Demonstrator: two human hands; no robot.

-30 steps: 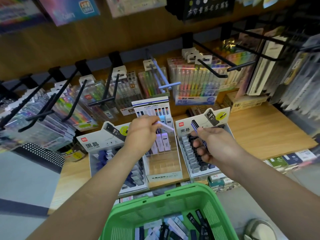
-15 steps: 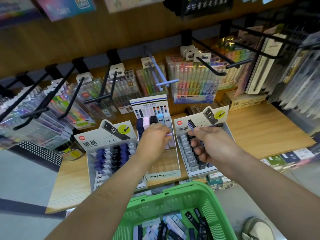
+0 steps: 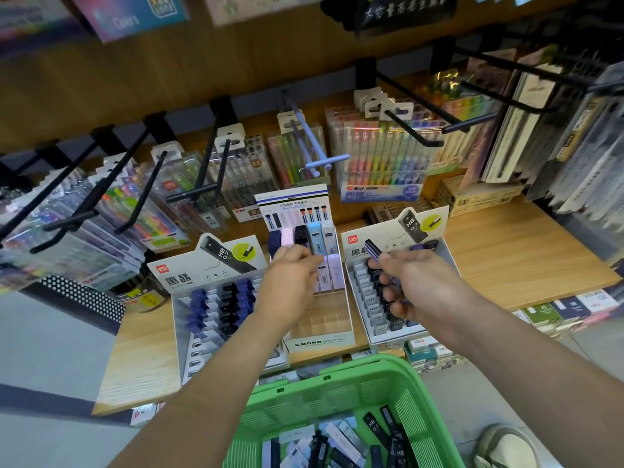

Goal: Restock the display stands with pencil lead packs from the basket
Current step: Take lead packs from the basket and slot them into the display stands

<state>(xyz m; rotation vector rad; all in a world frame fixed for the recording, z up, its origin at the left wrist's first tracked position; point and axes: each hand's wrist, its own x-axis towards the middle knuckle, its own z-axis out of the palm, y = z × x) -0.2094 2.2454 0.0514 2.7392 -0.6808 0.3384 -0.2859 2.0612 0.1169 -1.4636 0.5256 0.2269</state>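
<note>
Partway: my left hand pokes into the middle stand, grip unclear, right hand clutches dark packs, basket holds plenty more.

Hanging pen packs, wooden shelf

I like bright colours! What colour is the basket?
The basket is bright green, seen best in the head view.

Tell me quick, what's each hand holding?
Left hand: curled over the middle stand; grip cannot be told.
Right hand: holding dark packs.
</note>
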